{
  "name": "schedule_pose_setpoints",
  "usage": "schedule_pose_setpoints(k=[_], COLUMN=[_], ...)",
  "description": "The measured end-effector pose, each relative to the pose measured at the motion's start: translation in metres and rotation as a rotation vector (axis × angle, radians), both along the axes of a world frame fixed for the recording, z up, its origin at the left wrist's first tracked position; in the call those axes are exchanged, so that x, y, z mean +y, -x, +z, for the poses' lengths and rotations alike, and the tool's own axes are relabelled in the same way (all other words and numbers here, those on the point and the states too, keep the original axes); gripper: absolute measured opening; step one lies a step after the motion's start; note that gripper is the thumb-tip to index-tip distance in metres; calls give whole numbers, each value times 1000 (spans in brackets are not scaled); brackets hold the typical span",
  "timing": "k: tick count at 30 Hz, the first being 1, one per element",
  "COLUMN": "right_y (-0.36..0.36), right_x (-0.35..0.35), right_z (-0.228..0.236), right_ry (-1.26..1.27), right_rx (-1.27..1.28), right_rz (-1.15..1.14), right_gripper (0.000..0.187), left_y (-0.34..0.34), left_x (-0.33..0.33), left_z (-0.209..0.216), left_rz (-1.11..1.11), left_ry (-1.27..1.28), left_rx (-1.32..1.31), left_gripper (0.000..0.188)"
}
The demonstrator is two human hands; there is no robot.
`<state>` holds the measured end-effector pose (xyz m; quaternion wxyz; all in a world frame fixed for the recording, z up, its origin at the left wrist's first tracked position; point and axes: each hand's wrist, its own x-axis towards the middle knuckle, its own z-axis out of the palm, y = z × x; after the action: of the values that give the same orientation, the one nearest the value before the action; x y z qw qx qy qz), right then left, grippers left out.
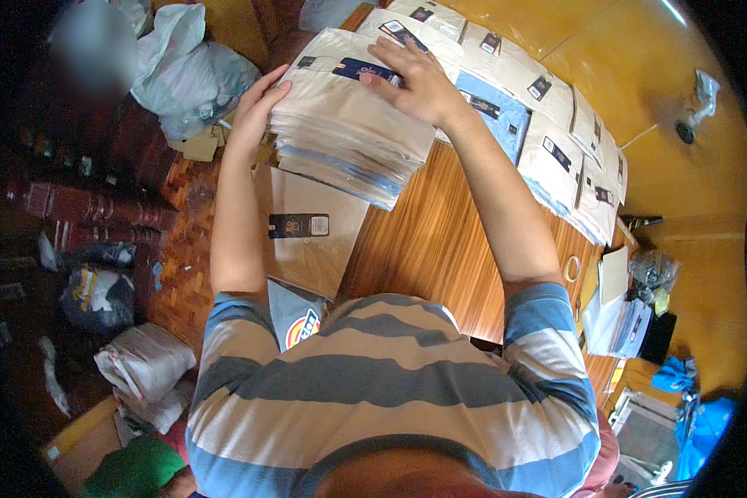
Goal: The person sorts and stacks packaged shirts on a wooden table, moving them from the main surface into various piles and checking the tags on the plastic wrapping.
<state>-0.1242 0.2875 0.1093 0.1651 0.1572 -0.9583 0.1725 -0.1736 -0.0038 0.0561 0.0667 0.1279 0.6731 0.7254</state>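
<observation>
I log one stack of plastic-wrapped garments (340,116), mostly pale with blue layers toward the bottom, at the far left of the bench (427,224). The left hand (253,112) is extended against the stack's left side, thumb lying near the top edge; in my judgement it braces the slick wrappers against sliding. The right hand (423,83) is spread wide over the top pack, beside its dark label (358,71), presumably to steady the pile from above. Neither hand is closed around anything that I can see. The stack therefore lies between the hands: right of the left, beneath the right. Whether its underside bears fully on the bench I cannot tell. A beige packet (324,257) lies just nearer the wearer; further white packs (510,66) line the far side.
</observation>
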Motion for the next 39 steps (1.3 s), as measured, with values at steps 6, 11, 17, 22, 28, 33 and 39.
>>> schedule_pose_setpoints(k=[6, 11, 17, 22, 28, 33, 39], right_y=[-61, -202, -406, -484, -475, -471, -437], right_x=[56, 105, 135, 153, 191, 243, 287], right_z=[-21, -103, -175, -206, -201, -200, -174], right_ry=[286, 526, 125, 35, 131, 219, 467], right_rx=[240, 121, -167, -301, -247, -150, -211], right_rz=[-117, -406, -865, -1074, -937, -808, -711], right_gripper=[57, 40, 44, 62, 68, 54, 36], left_y=[3, 16, -53, -156, -260, -280, -316], left_x=[6, -12, -23, 119, 301, 343, 287], left_z=[-3, 4, 69, 70, -50, -125, -120], left_rz=[9, 32, 547, 289, -670, -546, -141], left_ry=[-61, -41, -178, -197, 758, 707, 585], left_rx=[-61, -136, 316, 782, 867, 788, 413], left_gripper=[50, 56, 55, 36, 34, 47, 41])
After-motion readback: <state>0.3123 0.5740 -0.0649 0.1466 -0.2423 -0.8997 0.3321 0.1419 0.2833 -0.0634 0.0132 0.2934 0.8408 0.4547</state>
